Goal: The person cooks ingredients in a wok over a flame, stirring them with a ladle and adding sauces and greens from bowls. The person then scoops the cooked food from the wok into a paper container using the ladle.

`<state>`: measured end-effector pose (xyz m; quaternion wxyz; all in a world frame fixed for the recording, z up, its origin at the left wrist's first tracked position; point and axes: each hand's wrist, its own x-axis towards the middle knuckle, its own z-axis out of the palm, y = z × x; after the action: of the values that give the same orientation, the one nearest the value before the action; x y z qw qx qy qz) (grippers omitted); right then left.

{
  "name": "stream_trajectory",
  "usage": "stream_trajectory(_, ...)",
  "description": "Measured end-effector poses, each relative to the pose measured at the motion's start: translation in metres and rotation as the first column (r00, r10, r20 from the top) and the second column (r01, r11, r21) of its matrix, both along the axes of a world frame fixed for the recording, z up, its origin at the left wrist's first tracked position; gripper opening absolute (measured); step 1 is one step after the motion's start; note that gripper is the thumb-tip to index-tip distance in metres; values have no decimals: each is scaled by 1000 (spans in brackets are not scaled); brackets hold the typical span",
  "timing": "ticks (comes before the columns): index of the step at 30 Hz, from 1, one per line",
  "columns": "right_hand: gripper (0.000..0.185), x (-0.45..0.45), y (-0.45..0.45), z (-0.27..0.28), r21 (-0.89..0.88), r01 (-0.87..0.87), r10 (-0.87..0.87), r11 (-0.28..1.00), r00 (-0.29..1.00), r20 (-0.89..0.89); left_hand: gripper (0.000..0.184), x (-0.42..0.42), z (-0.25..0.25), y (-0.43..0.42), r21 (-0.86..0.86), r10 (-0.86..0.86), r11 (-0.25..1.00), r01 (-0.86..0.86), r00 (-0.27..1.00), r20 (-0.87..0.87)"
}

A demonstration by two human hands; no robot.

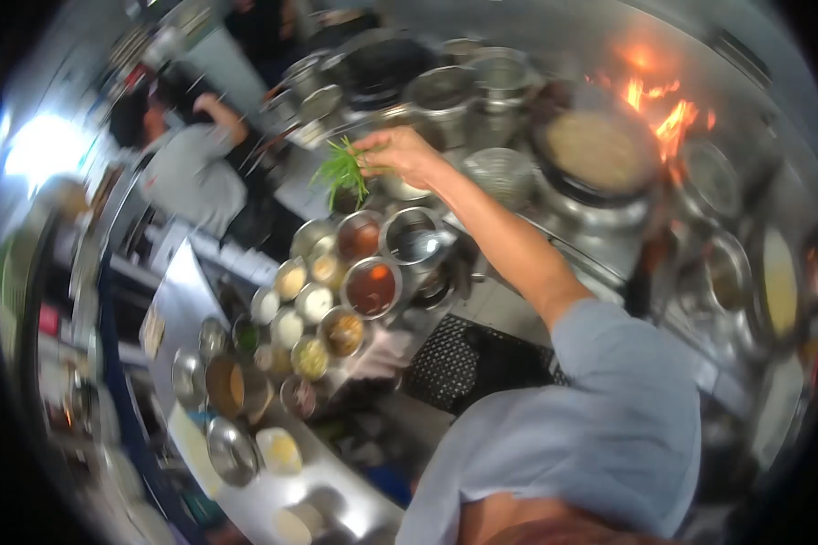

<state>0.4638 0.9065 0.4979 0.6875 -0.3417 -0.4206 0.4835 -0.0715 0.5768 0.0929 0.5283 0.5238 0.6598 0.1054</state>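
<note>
A bunch of thin green stalks (344,173) is held in my right hand (397,156), with the fingers pinched round it. My right arm reaches out from the lower right, and the greens hang above the metal counter near the small containers. Below the hand are a metal bowl (414,238), a bowl of reddish sauce (371,287) and a bowl of orange-red contents (360,238). Several smaller bowls hold pale, yellow and chopped foods, among them a yellowish one (310,358). My left hand is out of view.
Flames (673,125) rise behind a large wok (600,153) at the upper right. Pots (443,91) line the back. A co-worker in a grey shirt (194,182) stands at the left. A perforated black mat (445,359) lies on the floor.
</note>
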Motion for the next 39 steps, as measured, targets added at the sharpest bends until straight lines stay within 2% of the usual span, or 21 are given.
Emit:
stream_trajectory(2,27,62,-52,30,102,139,-155,985,974,166,31,8,2,6,3,-83,997,83,997,5)
stream_trajectory(4,26,118,-114,64,166,431,-459,887,785,416,30,18,3,4,4,-132,991,132,991,8)
stream_trajectory(6,27,186,-159,76,235,503,-552,832,713,431,30,34,1,-1,11,-147,989,147,989,24)
stream_trajectory(8,24,265,-179,62,253,645,-651,721,506,566,30,49,2,-10,13,-130,992,129,989,67)
stream_trajectory(9,24,299,-185,48,256,648,-654,717,499,568,30,59,3,-14,9,-108,994,108,989,100)
stream_trajectory(10,26,331,-189,33,282,687,-566,670,227,792,30,69,5,-20,-4,-82,996,84,987,137)
stream_trajectory(12,27,367,-200,17,303,711,-384,635,-51,922,30,88,7,-30,-40,-9,999,19,973,232)
stream_trajectory(14,30,398,-204,6,-63,804,-422,591,375,825,29,110,5,-34,-91,86,994,-55,922,377)
stream_trajectory(15,30,415,-203,0,-76,796,-409,600,387,826,29,122,4,-34,-126,128,989,-78,883,452)
stream_trajectory(17,41,444,-201,-15,-95,751,-162,653,261,952,29,135,1,-31,-164,156,983,-79,833,532)
stream_trajectory(21,38,461,-193,-31,22,816,-154,577,82,985,30,132,-16,-28,-112,-103,979,170,887,450)
stream_trajectory(22,34,461,-195,-35,114,843,-235,526,16,972,32,133,7,-37,326,-543,770,549,832,-118)
stream_trajectory(23,31,465,-195,-36,209,861,-315,464,-60,947,34,135,14,-42,369,-508,261,892,452,-733)
stream_trajectory(24,31,476,-194,-43,210,855,-317,475,-57,947,34,135,18,-48,370,-502,272,888,459,-733)
stream_trajectory(27,31,510,-200,-93,-1,933,-211,360,82,974,37,105,23,-72,458,-587,31,888,387,-711)
stream_trajectory(30,37,529,-211,-110,361,831,-237,423,-283,929,35,94,18,-92,386,-559,-12,922,314,-767)
stream_trajectory(35,34,491,-208,-122,399,785,-220,474,-333,917,33,74,-13,-119,164,-329,-164,973,102,-939)
stream_trajectory(36,34,486,-202,-119,387,783,-180,487,-344,921,29,80,-14,-115,131,-573,126,983,180,-799)
stream_trajectory(37,34,481,-194,-116,367,785,-138,499,-346,928,25,86,-17,-114,47,-690,461,886,391,-609)
stream_trajectory(38,33,474,-185,-113,337,789,-85,513,-345,935,22,99,-11,-111,-69,-633,708,703,588,-503)
stream_trajectory(39,33,467,-172,-105,314,795,-33,518,-349,937,24,85,-24,-106,51,-650,601,797,525,-550)
